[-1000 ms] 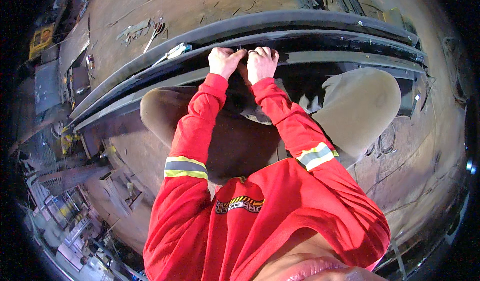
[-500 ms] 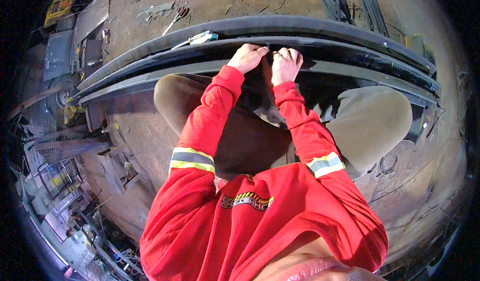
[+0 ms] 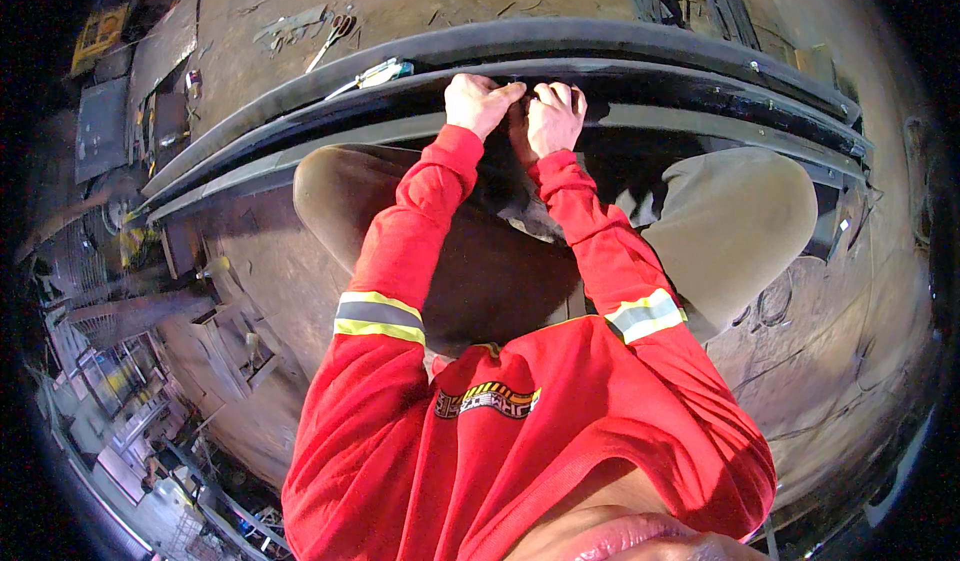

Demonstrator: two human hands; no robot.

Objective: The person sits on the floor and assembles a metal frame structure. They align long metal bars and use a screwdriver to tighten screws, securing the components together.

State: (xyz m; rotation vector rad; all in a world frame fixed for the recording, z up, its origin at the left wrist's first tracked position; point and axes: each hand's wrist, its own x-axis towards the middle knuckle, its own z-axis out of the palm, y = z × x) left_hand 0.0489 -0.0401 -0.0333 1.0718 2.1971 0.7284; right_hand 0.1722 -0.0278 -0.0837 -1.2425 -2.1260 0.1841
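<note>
A long dark metal channel [image 3: 680, 79] lies crosswise in front of my folded legs, with raised edges running along it. At its middle, my left hand [image 3: 478, 104] is closed at the channel's edge, thumb and forefinger pinched together. Close beside it, my right hand [image 3: 553, 119] has its fingers curled in over the same edge. Whatever sits between the fingertips is too small or hidden to make out. To the left of my hands, a screwdriver [image 3: 385, 72] with a clear and teal handle rests on the channel.
Beyond the channel, scissors [image 3: 333, 41] with dark reddish handles lie on the brown floor [image 3: 450, 1] among thin scraps. Dark metal strips [image 3: 725, 1] are stacked at the far right. Sheet metal [image 3: 102, 131], racks and other clutter fill the left side.
The whole view has shifted slightly, so everything sits a little higher and further left. My hands stay together at the channel's edge, with the fingers slightly changed in pose.
</note>
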